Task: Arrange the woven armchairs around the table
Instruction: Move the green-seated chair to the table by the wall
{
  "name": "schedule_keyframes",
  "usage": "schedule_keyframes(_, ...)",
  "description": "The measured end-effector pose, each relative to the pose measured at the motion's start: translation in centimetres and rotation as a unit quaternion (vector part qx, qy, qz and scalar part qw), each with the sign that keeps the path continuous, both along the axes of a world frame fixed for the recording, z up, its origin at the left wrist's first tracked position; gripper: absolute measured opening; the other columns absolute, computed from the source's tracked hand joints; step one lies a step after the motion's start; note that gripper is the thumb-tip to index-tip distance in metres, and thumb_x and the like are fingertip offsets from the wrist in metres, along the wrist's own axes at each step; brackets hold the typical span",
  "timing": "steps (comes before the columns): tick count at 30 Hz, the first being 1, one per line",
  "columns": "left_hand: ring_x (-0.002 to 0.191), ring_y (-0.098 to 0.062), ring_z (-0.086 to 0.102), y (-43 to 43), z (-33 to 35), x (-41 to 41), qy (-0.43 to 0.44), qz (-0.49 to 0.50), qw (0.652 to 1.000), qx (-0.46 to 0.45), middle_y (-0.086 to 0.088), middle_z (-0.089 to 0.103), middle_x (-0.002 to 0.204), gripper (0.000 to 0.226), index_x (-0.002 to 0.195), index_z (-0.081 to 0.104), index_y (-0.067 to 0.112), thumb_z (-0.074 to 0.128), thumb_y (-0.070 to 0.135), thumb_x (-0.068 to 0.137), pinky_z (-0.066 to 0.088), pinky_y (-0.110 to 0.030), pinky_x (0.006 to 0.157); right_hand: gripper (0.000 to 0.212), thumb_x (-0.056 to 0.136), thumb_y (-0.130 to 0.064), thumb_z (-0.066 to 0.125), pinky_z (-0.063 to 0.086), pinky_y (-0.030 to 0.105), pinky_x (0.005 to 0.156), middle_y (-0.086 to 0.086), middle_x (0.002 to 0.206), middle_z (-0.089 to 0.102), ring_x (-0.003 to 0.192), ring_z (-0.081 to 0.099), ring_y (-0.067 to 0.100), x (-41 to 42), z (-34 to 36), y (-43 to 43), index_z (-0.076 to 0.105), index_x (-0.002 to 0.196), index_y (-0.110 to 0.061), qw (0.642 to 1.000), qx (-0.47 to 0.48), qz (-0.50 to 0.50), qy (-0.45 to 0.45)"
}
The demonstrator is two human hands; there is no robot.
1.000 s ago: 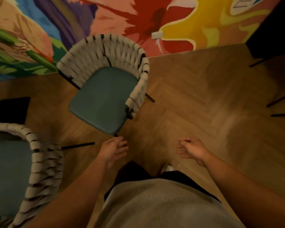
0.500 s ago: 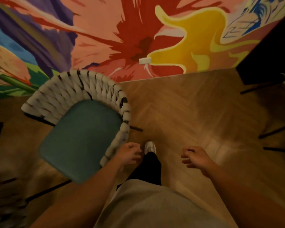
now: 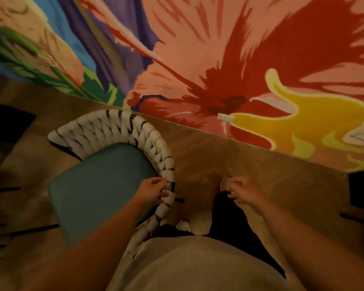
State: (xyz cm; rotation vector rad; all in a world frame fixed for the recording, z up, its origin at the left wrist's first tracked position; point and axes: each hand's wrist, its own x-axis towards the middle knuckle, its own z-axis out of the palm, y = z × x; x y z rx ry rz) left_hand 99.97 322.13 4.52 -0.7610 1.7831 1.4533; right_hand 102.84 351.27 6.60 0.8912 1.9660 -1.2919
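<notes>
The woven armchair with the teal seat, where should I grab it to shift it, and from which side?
Take the woven armchair by its braided rim, coming from above on the side nearest you. That raised band curves round the flat seat cushion, which offers no hold; the left hand grips it there. The right hand is free.

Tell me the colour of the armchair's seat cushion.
Teal, a muted blue-green: the seat cushion of the woven armchair shows best in the head view.
</notes>
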Motion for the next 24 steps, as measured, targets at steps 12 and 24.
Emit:
schedule_keyframes(12,0.081,-0.026,0.066,5.0,-2.8,-4.7,-0.064,0.383,0.921,-0.029,-0.01,0.071,0.091,0.018,0.115,0.066,0.005,0.057,0.01,0.1,0.05,-0.033,0.065,0.015,0.103,-0.016,0.053,0.057,0.042,0.087,0.009,0.106,0.069,0.099,0.07,0.029,-28.9,-1.4,3.5,0.059,0.116,-0.013,0.941,0.036,0.333,-0.047)
schedule_keyframes(24,0.1,-0.028,0.071,11.0,-4.4,-4.8,-0.077,0.677,0.732,0.012,-0.01,0.074,0.11,0.022,0.121,0.064,0.016,0.051,0.022,0.104,0.055,-0.042,0.083,0.031,0.103,-0.016,0.053,0.055,0.043,0.092,0.011,0.111,0.069,0.096,0.069,0.026,-45.9,-0.4,-14.8,0.058,0.132,-0.008,0.783,0.036,0.62,0.021)
